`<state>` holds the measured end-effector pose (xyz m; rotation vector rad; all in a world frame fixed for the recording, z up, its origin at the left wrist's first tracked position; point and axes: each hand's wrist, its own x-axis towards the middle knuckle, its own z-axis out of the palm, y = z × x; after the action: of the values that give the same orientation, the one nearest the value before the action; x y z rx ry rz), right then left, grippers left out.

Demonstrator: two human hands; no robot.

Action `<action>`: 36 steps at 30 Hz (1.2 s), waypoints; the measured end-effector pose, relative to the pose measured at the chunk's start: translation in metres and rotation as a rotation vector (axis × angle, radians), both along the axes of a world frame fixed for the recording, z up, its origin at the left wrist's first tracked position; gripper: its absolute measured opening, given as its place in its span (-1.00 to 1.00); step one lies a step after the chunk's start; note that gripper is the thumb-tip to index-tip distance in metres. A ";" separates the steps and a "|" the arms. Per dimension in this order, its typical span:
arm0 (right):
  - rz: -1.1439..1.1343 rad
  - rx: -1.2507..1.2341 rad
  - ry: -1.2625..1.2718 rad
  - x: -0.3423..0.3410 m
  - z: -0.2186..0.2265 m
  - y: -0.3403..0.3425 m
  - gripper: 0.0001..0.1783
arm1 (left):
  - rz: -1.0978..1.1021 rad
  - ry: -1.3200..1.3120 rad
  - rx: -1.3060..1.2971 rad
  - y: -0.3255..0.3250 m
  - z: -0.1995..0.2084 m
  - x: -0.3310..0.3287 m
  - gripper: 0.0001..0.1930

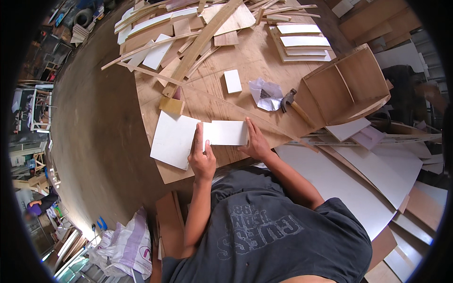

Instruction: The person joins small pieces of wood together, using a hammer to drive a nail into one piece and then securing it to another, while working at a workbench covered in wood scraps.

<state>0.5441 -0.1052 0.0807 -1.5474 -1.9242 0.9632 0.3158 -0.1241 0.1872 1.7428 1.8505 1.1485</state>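
Near the table's front edge, a small white rectangular board [229, 133] is gripped between my two hands. My left hand [203, 158] closes on its left end, where a narrow white strip seems to stand against it. My right hand [257, 142] presses its right end, with the fingers along the edge. Beside my left hand lies a larger white square panel [173, 140]. Beyond the held board is a small white block [232, 81]. A claw hammer [296, 107] rests to the right, next to an opened plastic packet [265, 94] of dark bits, perhaps nails.
The wooden table [212, 101] carries a heap of wood strips [196, 49] at the far left and stacked white boards [303, 42] at the far right. An open wooden box [349, 89] stands at the right edge. Large white sheets [339, 184] lean nearby; a white sack [127, 245] sits lower left.
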 end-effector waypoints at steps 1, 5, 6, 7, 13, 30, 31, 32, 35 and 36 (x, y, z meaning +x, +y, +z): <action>-0.002 0.028 -0.037 -0.002 -0.005 0.002 0.35 | -0.025 0.006 -0.010 0.002 -0.001 0.002 -0.35; 0.060 -0.045 -0.158 -0.012 -0.008 0.007 0.29 | -0.009 0.067 0.001 -0.001 -0.013 0.005 -0.33; 0.054 -0.025 -0.184 -0.014 -0.012 0.008 0.28 | -0.012 0.045 -0.010 -0.001 -0.014 0.003 -0.32; 0.047 -0.005 -0.209 -0.016 -0.014 0.009 0.28 | -0.014 0.022 -0.021 0.000 -0.015 -0.001 -0.30; 0.040 0.019 -0.286 -0.022 -0.012 0.017 0.13 | -0.092 -0.798 -0.144 -0.006 -0.036 -0.034 -0.23; 0.105 0.001 -0.202 -0.015 -0.012 0.026 0.43 | -0.287 -0.111 0.063 0.037 -0.059 -0.070 -0.27; 0.087 0.018 -0.189 -0.010 -0.012 0.024 0.43 | -0.277 -0.115 0.124 0.041 -0.057 -0.075 -0.29; 0.075 0.033 -0.176 -0.006 -0.012 0.022 0.43 | -0.249 -0.211 0.108 0.043 -0.054 -0.080 -0.29; 0.024 0.018 -0.220 0.012 0.001 0.012 0.41 | -0.160 -0.269 0.079 0.047 -0.047 -0.090 -0.28; -0.001 0.019 -0.269 0.017 0.008 0.006 0.38 | -0.144 -0.240 0.083 0.047 -0.050 -0.097 -0.28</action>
<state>0.5609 -0.0987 0.0884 -1.7398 -2.1049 0.7648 0.2187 -0.0775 0.1369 1.6679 1.5319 1.3286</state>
